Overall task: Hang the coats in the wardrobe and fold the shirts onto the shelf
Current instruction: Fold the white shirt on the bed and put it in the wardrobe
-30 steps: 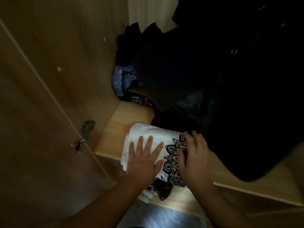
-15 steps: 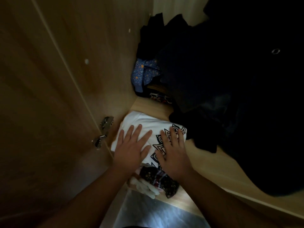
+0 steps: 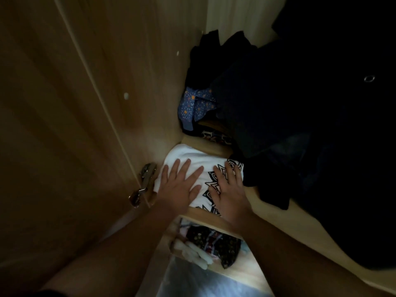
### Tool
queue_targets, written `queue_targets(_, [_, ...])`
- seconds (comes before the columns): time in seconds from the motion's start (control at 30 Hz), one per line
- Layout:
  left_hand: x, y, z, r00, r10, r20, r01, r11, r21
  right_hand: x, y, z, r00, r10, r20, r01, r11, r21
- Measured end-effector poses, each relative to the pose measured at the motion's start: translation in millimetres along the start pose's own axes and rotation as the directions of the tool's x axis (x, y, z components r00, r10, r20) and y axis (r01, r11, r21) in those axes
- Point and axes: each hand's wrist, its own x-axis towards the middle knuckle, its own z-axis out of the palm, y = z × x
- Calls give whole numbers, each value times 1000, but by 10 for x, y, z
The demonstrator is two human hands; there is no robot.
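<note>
Folded white shirt (image 3: 192,156) on the wardrobe shelf (image 3: 278,215), left hand (image 3: 179,187) and right hand (image 3: 230,192) flat on it, fingers spread.

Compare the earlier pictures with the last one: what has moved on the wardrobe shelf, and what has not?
Both hands pushed the folded white shirt left and deeper, up against the side wall by the hinge. The left hand and right hand stay pressed flat on it. The dark coats hang unchanged.
</note>
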Motion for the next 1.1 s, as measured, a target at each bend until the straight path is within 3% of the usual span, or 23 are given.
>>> queue_targets(0.17, [-57,90,-22,1000,-23,-11,23,999,-24,-93,-43,-26,996,78,38,-75,995,-61])
queue_targets(0.37, [-295,512,-389,989,-69,130,86,988,-131,-693,-120,-316,971,190,143,-180,980,-83])
queue_targets(0.5, [-727,1074,-640,980,128,154,-85,963,-257,-1368,-49,-686,949,287,130,-276,956,-98])
queue_targets(0.7, [-1685,1948,-951,928,367,64,-325,882,-342,-3206,-89,-1272,905,401,-144,-411,910,-51])
queue_targets(0.93, [-3648,3393,-1151,764,641,75,-544,703,-458,-6080,-363,-1636,707,617,-345,-664,747,-26])
queue_targets(1.0, [-4342,3817,-1177,675,735,68,-626,619,-475,-6944,-499,-1707,603,691,-399,-752,659,4])
queue_targets(1.1, [-5241,4328,-1218,488,872,39,-753,442,-488,-8136,-771,-1739,404,789,-463,-872,485,65])
